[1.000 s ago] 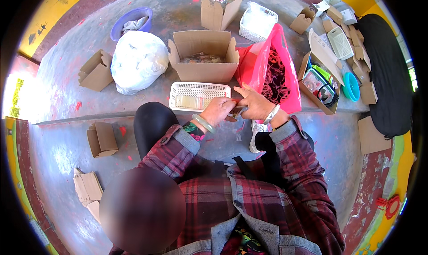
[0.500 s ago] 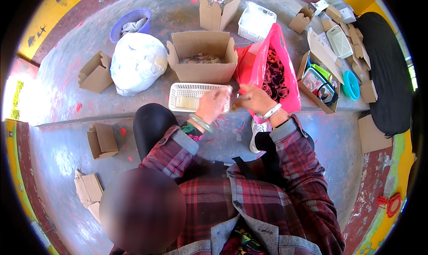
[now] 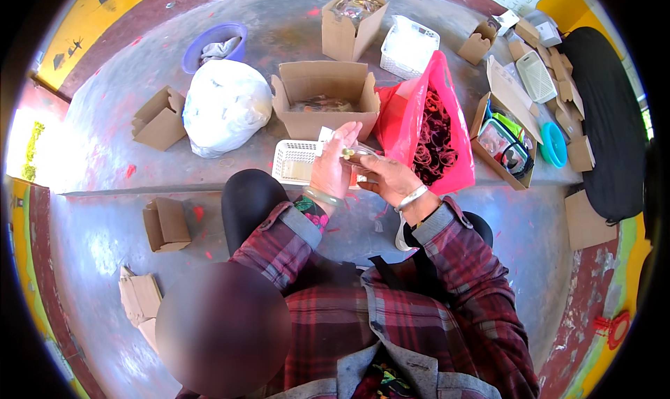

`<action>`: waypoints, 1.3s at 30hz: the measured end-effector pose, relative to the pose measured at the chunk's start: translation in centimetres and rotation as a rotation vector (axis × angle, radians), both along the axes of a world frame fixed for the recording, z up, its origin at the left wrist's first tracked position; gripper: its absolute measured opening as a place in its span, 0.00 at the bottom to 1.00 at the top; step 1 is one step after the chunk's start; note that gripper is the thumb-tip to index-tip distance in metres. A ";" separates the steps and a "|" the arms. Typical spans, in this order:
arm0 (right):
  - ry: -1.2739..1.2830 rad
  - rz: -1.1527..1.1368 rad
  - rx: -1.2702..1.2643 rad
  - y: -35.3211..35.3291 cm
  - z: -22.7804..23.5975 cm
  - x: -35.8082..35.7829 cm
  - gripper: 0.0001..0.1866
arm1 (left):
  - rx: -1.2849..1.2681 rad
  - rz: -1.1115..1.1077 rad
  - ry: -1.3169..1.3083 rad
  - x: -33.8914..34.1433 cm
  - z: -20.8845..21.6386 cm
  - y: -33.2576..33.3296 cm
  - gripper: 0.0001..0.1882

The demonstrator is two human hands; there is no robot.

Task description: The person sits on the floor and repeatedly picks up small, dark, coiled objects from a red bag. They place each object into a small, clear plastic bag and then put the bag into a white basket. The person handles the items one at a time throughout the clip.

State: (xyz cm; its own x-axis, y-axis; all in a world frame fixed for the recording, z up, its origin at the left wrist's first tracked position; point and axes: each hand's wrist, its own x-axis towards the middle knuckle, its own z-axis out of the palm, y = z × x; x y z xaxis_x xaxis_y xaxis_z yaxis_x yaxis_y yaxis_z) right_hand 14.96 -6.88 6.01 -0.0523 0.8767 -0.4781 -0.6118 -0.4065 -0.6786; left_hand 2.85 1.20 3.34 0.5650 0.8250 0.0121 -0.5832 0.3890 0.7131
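Note:
My left hand (image 3: 331, 169) reaches up over the white plastic basket (image 3: 287, 163), fingers stretched close together, a pale bracelet at the wrist. A small white piece (image 3: 325, 134) shows at its outer edge. Against its palm sits a small shiny greenish item (image 3: 347, 153), too small to name. From the right, my right hand (image 3: 392, 178) pinches at this item with closed fingertips, so the two hands meet there. Right beside them stands a pink bag (image 3: 457, 130) filled with dark red and black hair-tie-like loops (image 3: 434, 137). Behind the hands is an open cardboard box (image 3: 324, 123) holding clear-wrapped pieces.
A stuffed white bag (image 3: 227, 109), a purple basin (image 3: 215, 47) and a small carton (image 3: 159, 118) stand left. Farther back are a tall box (image 3: 352, 26) and a white basket (image 3: 410, 47). At right lie a filled carton (image 3: 499, 144) and a teal basin (image 3: 553, 145). A step edge crosses below the hands.
My hands have come together; the right moved left until its fingertips met the left palm. The left has turned, fingers now pointing up. The whole view has shifted slightly.

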 end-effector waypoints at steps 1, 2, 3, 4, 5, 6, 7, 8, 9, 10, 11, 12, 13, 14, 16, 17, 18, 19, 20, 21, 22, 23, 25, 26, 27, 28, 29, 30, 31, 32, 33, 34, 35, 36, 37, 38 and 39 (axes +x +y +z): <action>-0.114 0.109 0.055 -0.1 0.8 0.0 0.22 | -0.197 -0.042 -0.114 -0.3 0.3 0.5 0.23; -0.227 0.221 0.111 -0.1 2.0 -0.1 0.24 | -0.299 -0.050 -0.192 -0.6 0.5 1.0 0.21; -0.340 0.332 0.168 -0.1 2.6 -0.1 0.26 | -0.321 -0.054 -0.189 -1.1 0.6 1.5 0.20; -0.437 0.415 0.220 0.0 2.5 0.6 0.29 | -0.343 -0.059 -0.186 -1.5 0.8 1.9 0.19; -0.663 0.447 0.315 -0.3 2.2 1.3 0.28 | -0.366 -0.069 -0.186 -1.7 1.1 2.0 0.19; -0.889 0.476 0.410 -0.5 1.7 1.9 0.28 | -0.401 -0.064 -0.191 -1.7 1.5 2.0 0.17; -1.116 0.500 0.505 -0.6 1.4 2.3 0.27 | -0.430 -0.088 -0.174 -1.8 1.6 2.1 0.17; -1.483 0.452 0.642 -0.9 1.4 2.1 0.22 | -0.460 -0.110 -0.154 -2.1 1.6 2.2 0.16; -1.615 0.477 0.664 -0.9 1.5 1.9 0.19 | -0.491 -0.131 -0.135 -2.3 1.6 2.2 0.16; -1.747 0.501 0.684 -0.8 1.7 1.6 0.16 | -0.489 -0.149 -0.134 -2.4 1.5 2.2 0.16; -1.883 0.525 0.701 -0.8 1.9 1.4 0.13 | -0.488 -0.170 -0.135 -2.3 1.4 2.1 0.16; -1.917 0.532 0.705 -0.8 1.7 1.2 0.11 | -0.487 -0.190 -0.136 -2.3 1.4 2.0 0.16; -1.952 0.539 0.709 -0.7 1.4 1.1 0.09 | -0.506 -0.199 -0.116 -2.2 1.3 1.9 0.16; -1.987 0.546 0.715 -0.6 1.3 1.0 0.07 | -0.524 -0.206 -0.096 -2.1 1.7 1.8 0.16; -2.017 0.567 0.709 -0.5 1.2 0.9 0.07 | -0.545 -0.217 -0.068 -2.0 1.8 1.7 0.17; -2.031 0.576 0.706 -0.5 1.2 0.8 0.08 | -0.549 -0.222 -0.058 -1.9 1.8 1.7 0.18; -2.056 0.582 0.717 -0.5 1.0 0.7 0.08 | -0.552 -0.226 -0.048 -2.0 1.9 1.7 0.19; -2.082 0.588 0.729 -0.5 0.8 0.7 0.08 | -0.542 -0.237 -0.050 -2.1 2.0 1.6 0.21; -2.107 0.593 0.736 -0.5 0.5 0.7 0.08 | -0.533 -0.251 -0.051 -2.1 2.7 1.5 0.22; -2.105 0.564 0.759 -0.5 0.3 0.7 0.10 | -0.525 -0.265 -0.053 -2.2 3.2 1.3 0.23; -2.102 0.534 0.781 -0.6 0.2 0.6 0.11 | -0.514 -0.261 -0.062 -2.1 3.4 1.2 0.24; -2.099 0.504 0.806 -0.6 0.2 0.5 0.13 | -0.502 -0.254 -0.071 -2.0 3.6 1.1 0.24; -2.121 0.496 0.773 -0.7 0.5 0.1 0.17 | -0.487 -0.252 -0.087 -2.0 3.6 1.0 0.25; -2.133 0.491 0.755 -0.7 0.7 -0.1 0.20 | -0.484 -0.256 -0.094 -1.9 3.4 0.9 0.25; -2.142 0.479 0.753 -0.7 0.6 -0.2 0.21 | -0.481 -0.261 -0.101 -1.9 3.3 0.9 0.25; -2.151 0.467 0.750 -0.7 0.3 -0.3 0.23 | -0.478 -0.271 -0.104 -2.0 3.1 1.0 0.24; -2.161 0.455 0.746 -0.7 0.0 -0.3 0.25 | -0.474 -0.282 -0.106 -1.9 2.9 1.0 0.24; -2.169 0.467 0.717 -0.8 -0.2 -0.4 0.25 | -0.471 -0.293 -0.109 -1.9 2.7 1.0 0.24; -2.176 0.478 0.689 -0.8 -0.3 -0.4 0.26 | -0.476 -0.289 -0.101 -1.8 2.5 0.9 0.23; -2.183 0.489 0.660 -0.9 -0.5 -0.5 0.26 | -0.481 -0.285 -0.092 -1.7 2.4 0.8 0.22; -2.173 0.484 0.631 -0.9 -0.6 -0.5 0.25 | -0.485 -0.281 -0.083 -1.7 2.3 0.8 0.21; -2.163 0.479 0.602 -0.9 -0.6 -0.6 0.25 | -0.477 -0.286 -0.070 -1.7 2.3 0.7 0.21; -2.153 0.474 0.574 -1.0 -0.7 -0.7 0.24 | -0.469 -0.290 -0.057 -1.7 2.4 0.5 0.20; -2.134 0.464 0.559 -1.0 -0.7 -0.8 0.22 | -0.461 -0.295 -0.043 -1.7 2.5 0.5 0.20; -2.116 0.455 0.545 -1.1 -0.8 -0.8 0.21 | -0.440 -0.304 -0.035 -1.7 2.4 0.5 0.20; -2.097 0.446 0.532 -1.1 -0.8 -0.9 0.19 | -0.419 -0.314 -0.027 -1.6 2.2 0.5 0.20; -2.093 0.432 0.525 -1.1 -0.7 -0.9 0.17 | -0.398 -0.323 -0.019 -1.6 2.1 0.5 0.20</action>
State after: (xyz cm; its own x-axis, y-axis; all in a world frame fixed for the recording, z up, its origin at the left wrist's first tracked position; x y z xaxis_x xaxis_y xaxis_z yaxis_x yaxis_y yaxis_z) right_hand 14.03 -8.00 5.30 -0.0975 0.9883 0.1176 0.9871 0.1111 -0.1153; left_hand 1.23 1.70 5.44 0.7944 0.5514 -0.2547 -0.4003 0.7907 0.4632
